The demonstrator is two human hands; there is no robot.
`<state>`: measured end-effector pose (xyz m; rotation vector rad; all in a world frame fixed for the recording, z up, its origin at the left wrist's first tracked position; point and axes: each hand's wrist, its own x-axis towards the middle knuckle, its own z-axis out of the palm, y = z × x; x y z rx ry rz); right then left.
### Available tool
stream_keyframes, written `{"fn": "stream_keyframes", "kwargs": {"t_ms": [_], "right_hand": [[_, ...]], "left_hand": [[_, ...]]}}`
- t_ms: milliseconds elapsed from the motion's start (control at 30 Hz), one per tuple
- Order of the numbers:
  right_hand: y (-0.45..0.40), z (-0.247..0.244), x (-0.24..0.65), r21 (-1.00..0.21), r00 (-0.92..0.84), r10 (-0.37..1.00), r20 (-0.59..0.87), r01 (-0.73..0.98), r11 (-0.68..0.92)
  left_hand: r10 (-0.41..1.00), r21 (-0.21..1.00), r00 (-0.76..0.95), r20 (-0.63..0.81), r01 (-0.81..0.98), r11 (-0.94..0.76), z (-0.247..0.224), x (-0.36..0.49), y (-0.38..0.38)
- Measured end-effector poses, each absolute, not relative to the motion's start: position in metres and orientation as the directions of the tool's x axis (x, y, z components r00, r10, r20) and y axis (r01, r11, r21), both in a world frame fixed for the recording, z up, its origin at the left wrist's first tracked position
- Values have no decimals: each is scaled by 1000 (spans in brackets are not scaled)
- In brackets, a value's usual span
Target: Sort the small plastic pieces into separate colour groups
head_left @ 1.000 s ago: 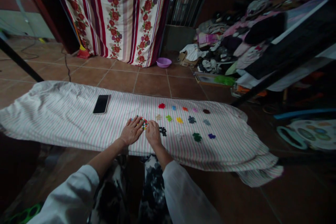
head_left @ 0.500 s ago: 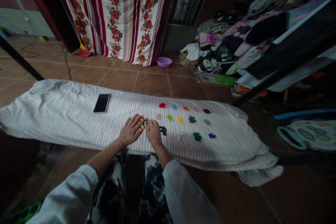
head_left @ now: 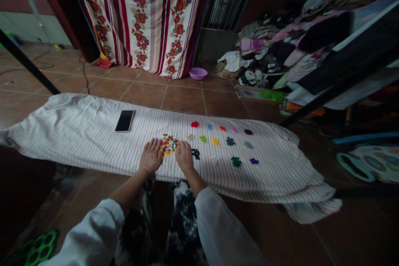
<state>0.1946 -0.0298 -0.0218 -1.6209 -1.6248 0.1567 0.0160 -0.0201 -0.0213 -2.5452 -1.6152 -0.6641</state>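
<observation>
A person's two bare hands meet at a multi-coloured cluster of small interlocking plastic pieces (head_left: 169, 144) on a striped cloth (head_left: 77, 133) spread over a tiled floor (head_left: 183, 99). The left hand (head_left: 151, 156) lies flat and open, palm down, its fingertips against the cluster's left edge. The right hand (head_left: 184, 157) lies palm down too, open with fingers together, touching the cluster's lower right side. Neither hand is closed around anything.

To the right of the cluster, small sorted piles of single-coloured pieces stand in loose rows, among them a red pile (head_left: 195, 124), a black pile (head_left: 195, 153) just beside the right hand, a green pile (head_left: 236, 161) and a purple pile (head_left: 254, 161). A smartphone (head_left: 124, 121) lies face up to the cluster's left. Beyond the cluster, past the cloth's far edge, are a floral curtain (head_left: 140, 16), a lilac plastic basin (head_left: 198, 73) and a heap of clothes (head_left: 280, 45). White sleeves (head_left: 93, 228) cover the forearms.
</observation>
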Motion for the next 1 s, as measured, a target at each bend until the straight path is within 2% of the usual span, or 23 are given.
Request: {"fn": "stream_keyframes", "kwargs": {"t_ms": [167, 367, 633, 833, 1000], "right_hand": [[-32, -19, 196, -626, 183, 873, 452, 762, 165], [-33, -17, 196, -619, 185, 869, 458, 769, 162], [-36, -14, 201, -604, 139, 860, 490, 766, 220], [-47, -17, 202, -636, 199, 885, 422, 761, 132], [-61, -19, 201, -596, 76, 925, 372, 783, 175]], "left_hand": [[866, 289, 226, 447, 879, -378, -23, 14, -20], [882, 350, 100, 461, 892, -284, -21, 14, -21], [884, 343, 69, 462, 906, -250, -18, 17, -23], [888, 322, 82, 453, 914, -248, -16, 18, -24], [902, 345, 69, 426, 909, -232, -14, 19, -24]]}}
